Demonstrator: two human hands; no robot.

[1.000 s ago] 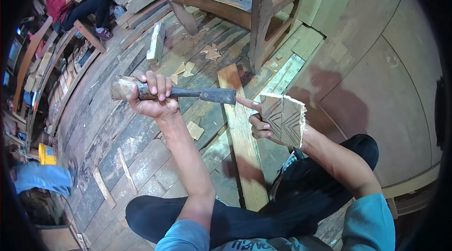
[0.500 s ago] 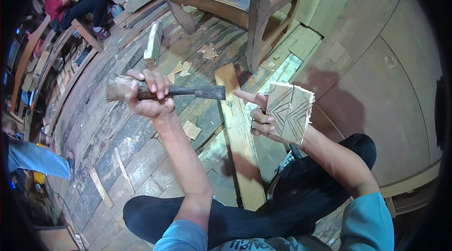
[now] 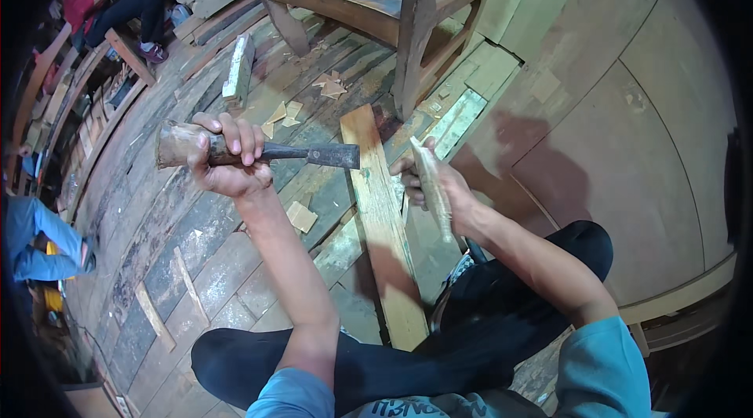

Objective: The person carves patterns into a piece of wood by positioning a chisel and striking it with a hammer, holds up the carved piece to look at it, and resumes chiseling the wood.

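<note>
My left hand [image 3: 233, 153] is wrapped round the wooden handle of a chisel [image 3: 314, 154], whose dark metal blade points to the right. The handle's thick end sticks out on the left of the fist. In my right hand [image 3: 439, 180] I grip a squarish wooden piece [image 3: 432, 190], now seen nearly edge-on, with a rough pale rim. Its face is mostly turned out of sight. Below both hands a long light plank [image 3: 390, 253] runs along the floor between my crossed legs. The chisel's tip overlaps the plank's far part in view, and I cannot tell whether they touch.
A wooden chair [image 3: 337, 10] with a pen-like dark object on its seat stands ahead. Thin wood scraps [image 3: 301, 216] and narrow strips [image 3: 155, 316] lie on the floor. At right is a large wooden panel [image 3: 620, 143]. A seated person [image 3: 129, 14] and another's jeans-clad legs [image 3: 43, 241] show at left.
My right hand has turned the wooden piece from its grooved-looking face to its edge and drawn its index finger back. The left hand keeps its hold on the chisel. The whole view shifted slightly.
</note>
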